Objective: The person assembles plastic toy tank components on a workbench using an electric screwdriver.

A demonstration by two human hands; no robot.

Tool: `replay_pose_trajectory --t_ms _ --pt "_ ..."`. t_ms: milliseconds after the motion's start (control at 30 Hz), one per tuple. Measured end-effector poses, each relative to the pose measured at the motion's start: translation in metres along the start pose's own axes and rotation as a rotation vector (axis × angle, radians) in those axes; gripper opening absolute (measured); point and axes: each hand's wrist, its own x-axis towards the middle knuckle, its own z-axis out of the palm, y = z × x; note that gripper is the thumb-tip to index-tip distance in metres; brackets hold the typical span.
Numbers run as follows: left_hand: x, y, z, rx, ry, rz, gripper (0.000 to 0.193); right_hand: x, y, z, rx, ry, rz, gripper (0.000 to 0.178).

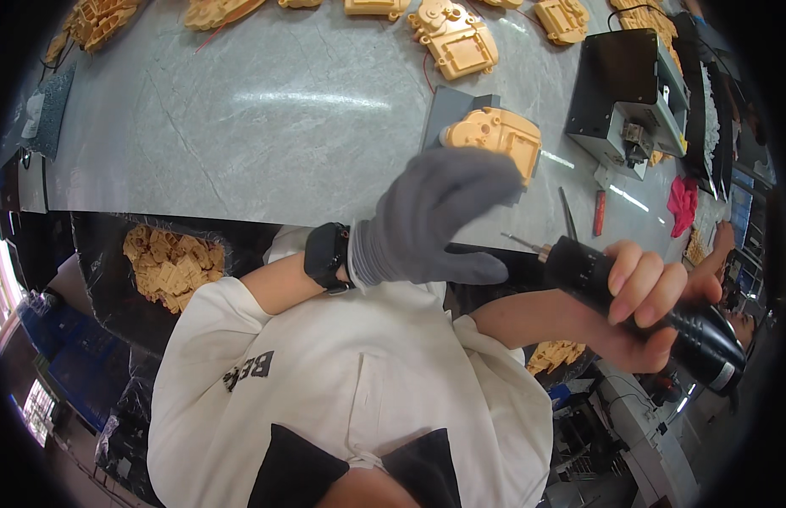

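Grey-gloved left hand (pixel 440 212) loosely extended, seemingly empty; bare right hand (pixel 647 296) wrapped around black power screwdriver (pixel 579 267), bit (pixel 529 244) clear of yellow housing (pixel 518 140) right of upper centre. No fastening apparently under way; work done or left too fine to tell.

Counter (pixel 207 144): grey stone-like top with thin veins | light: white reflections (pixel 312 100) lie on this top | far left: bright windows (pixel 39 411) | lower right: another counter (pixel 664 444), pale

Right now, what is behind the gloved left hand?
Parts of an orange housing and gray fixture show beyond the left hand; the hand covers the housing's lower-left portion, which cannot be seen.
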Motion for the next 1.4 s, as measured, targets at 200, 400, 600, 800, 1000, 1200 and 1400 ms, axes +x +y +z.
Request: replay_pose_trajectory --t_ms 200,400,600,800,1000,1200,1400 --pt "0.015 -0.034 -0.014 0.322 -0.092 -0.061 0.091 -0.002 0.016 -0.026 -0.404 0.061 -0.029 0.056" --pt "0.013 -0.056 0.008 0.32 -0.082 -0.054 0.076 -0.01 0.033 -0.032 -0.409 0.048 -0.046 0.062" --pt "0.017 -0.06 0.006 0.288 -0.074 -0.021 0.068 -0.009 0.038 -0.024 -0.459 0.036 -0.005 0.064" --pt "0.016 -0.063 0.01 0.27 -0.043 -0.019 0.071 -0.008 0.038 -0.025 -0.511 0.021 0.031 0.059" --pt "0.016 -0.065 0.009 0.289 -0.034 -0.002 0.069 -0.006 0.043 -0.021 -0.553 -0.039 0.057 0.053" --pt "0.017 -0.064 0.009 0.281 -0.008 0.014 0.068 -0.004 0.049 -0.017 -0.508 0.022 0.079 0.048" --pt "0.017 -0.058 0.009 0.365 -0.033 -0.044 0.067 -0.006 0.048 -0.024 -0.458 -0.024 0.083 0.048"
